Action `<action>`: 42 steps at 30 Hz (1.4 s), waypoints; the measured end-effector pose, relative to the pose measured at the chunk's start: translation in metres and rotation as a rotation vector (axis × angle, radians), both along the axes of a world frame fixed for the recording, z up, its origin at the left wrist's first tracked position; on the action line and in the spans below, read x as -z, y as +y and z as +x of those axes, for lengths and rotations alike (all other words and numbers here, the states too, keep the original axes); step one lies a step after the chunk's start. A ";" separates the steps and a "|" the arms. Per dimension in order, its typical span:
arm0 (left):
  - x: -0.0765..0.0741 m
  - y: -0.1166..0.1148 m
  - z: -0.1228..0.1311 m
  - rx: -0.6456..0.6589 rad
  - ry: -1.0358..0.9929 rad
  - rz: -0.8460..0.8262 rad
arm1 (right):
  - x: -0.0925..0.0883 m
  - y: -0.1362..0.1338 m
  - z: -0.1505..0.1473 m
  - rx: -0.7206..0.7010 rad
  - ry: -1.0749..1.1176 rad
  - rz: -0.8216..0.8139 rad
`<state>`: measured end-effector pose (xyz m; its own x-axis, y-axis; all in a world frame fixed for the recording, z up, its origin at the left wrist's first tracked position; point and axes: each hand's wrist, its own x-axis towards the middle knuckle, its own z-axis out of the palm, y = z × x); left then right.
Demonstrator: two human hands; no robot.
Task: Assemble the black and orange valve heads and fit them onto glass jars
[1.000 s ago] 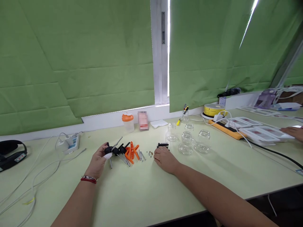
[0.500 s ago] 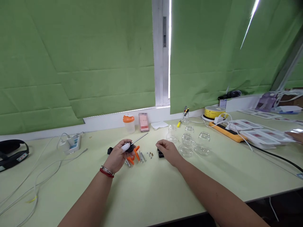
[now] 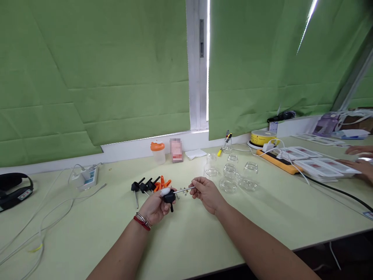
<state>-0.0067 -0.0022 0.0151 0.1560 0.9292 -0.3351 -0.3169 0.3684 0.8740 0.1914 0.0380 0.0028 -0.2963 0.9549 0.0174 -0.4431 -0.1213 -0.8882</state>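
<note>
My left hand (image 3: 157,206) is closed around a black plastic part (image 3: 169,196) with a long metal rod (image 3: 183,189) pointing right. My right hand (image 3: 204,192) pinches at the rod's far tip; whether a small piece is also between those fingers cannot be made out. Behind my left hand lie several similar black parts (image 3: 135,186) with rods, beside orange plastic pieces (image 3: 164,182). Tiny metal pieces (image 3: 186,191) lie on the table just beyond the rod, partly hidden by it.
Upturned clear glass jars (image 3: 230,182) stand beyond my right hand. An orange-lidded cup (image 3: 157,151), a small box (image 3: 176,151) and screwdrivers (image 3: 227,138) in a jar are at the back. An orange power strip (image 3: 279,162), stacked cards (image 3: 326,169) and another person's hands (image 3: 359,165) are right; cables (image 3: 46,217) left.
My left hand has moved right and lowered the rod towards level, uncovering the black parts. My right hand now meets the rod's tip. The other person's hands have moved further into view.
</note>
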 end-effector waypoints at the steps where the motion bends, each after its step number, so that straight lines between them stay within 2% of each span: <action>1: 0.002 0.000 0.000 0.012 0.015 0.032 | 0.001 0.000 0.000 0.003 -0.004 -0.003; 3: 0.005 -0.001 -0.001 0.045 0.097 0.108 | 0.003 0.000 0.001 0.006 -0.021 -0.011; 8: 0.008 -0.004 0.001 0.091 0.451 0.272 | 0.011 0.005 0.002 -0.038 -0.051 -0.028; 12: 0.010 -0.003 0.001 0.096 0.597 0.329 | 0.019 0.011 0.003 -0.063 -0.126 -0.026; 16: 0.013 -0.001 -0.001 0.084 0.595 0.280 | 0.027 0.019 0.006 -0.001 -0.191 -0.010; 22: 0.016 0.000 -0.003 0.068 0.578 0.267 | 0.033 0.025 0.011 0.009 -0.206 -0.035; 31: 0.016 0.000 -0.004 0.081 0.559 0.265 | 0.029 0.025 0.017 -0.091 -0.240 -0.091; 42: 0.016 0.001 -0.006 0.109 0.567 0.250 | 0.032 0.025 0.020 -0.098 -0.328 -0.045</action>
